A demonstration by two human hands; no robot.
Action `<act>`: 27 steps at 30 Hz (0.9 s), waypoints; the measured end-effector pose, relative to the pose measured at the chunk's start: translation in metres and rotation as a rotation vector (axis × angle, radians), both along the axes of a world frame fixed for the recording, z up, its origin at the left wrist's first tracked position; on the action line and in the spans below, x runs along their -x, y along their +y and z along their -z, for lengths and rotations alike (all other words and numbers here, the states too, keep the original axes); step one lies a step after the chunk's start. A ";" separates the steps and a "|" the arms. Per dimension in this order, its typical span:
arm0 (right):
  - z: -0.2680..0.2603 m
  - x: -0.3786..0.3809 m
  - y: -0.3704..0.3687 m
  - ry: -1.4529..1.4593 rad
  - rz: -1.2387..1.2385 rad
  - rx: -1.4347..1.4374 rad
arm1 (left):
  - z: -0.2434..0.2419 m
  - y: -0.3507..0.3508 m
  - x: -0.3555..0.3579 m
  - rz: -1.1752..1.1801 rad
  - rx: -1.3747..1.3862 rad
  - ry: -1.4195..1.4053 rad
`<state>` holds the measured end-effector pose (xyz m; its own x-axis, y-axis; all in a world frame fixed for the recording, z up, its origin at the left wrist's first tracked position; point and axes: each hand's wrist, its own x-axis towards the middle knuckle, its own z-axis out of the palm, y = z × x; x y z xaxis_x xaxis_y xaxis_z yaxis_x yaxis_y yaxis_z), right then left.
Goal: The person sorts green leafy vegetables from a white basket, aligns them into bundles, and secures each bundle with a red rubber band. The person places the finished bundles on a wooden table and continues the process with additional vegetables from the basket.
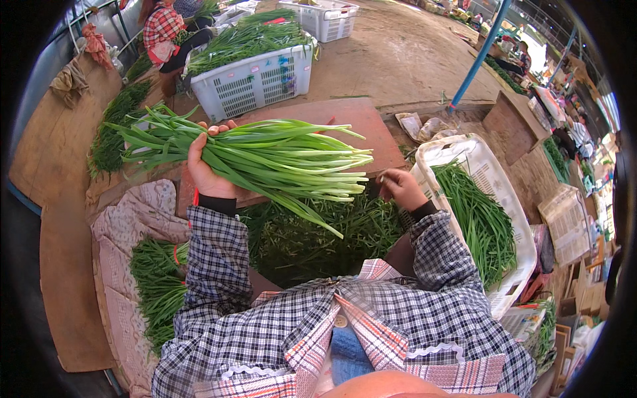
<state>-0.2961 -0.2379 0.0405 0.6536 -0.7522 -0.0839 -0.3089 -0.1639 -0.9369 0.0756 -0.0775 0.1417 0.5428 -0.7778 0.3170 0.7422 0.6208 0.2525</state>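
Observation:
My left hand (211, 171) holds a thick bunch of garlic chives (298, 156) by its middle. The pale cut ends point right, and the leafy tips hang past the hand to the left. To the right of the cut ends is my right hand (404, 189), its fingers curled in and nothing plainly seen in them. Under the bunch lies a reddish board (348, 117). Below, in front of my body, is a dark heap of loose green leaves and trimmings (318, 244).
A white plastic crate (485, 149) of chives stands at my right. Tied chive bundles (159, 293) lie on a patterned cloth (114, 258) at left. Ahead, another crate (249, 92) is heaped with chives, beside a seated person (166, 37). A blue post (480, 54) rises at right.

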 end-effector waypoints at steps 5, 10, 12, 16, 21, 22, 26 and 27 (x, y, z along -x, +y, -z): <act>-0.004 0.007 0.011 0.454 -0.257 0.483 | 0.000 0.003 -0.001 -0.034 -0.013 -0.029; -0.068 -0.012 0.029 0.153 0.094 0.832 | -0.003 0.002 0.009 -0.147 -0.063 -0.155; -0.093 -0.029 0.049 0.029 0.107 0.912 | -0.005 0.000 0.020 -0.170 -0.094 -0.202; -0.111 -0.084 0.096 -0.016 -0.134 0.991 | -0.006 -0.001 0.056 -0.251 -0.297 -0.246; -0.103 -0.130 0.114 -0.010 -0.089 1.004 | -0.002 0.004 0.103 -0.239 -0.377 -0.403; -0.102 -0.133 0.113 0.009 -0.062 1.008 | 0.000 0.006 0.110 -0.195 -0.357 -0.386; -0.099 -0.134 0.099 -0.076 -0.204 0.761 | 0.004 0.011 0.119 -0.091 -0.453 -0.347; -0.099 -0.133 0.095 -0.085 -0.234 0.741 | 0.005 0.011 0.120 -0.098 -0.465 -0.376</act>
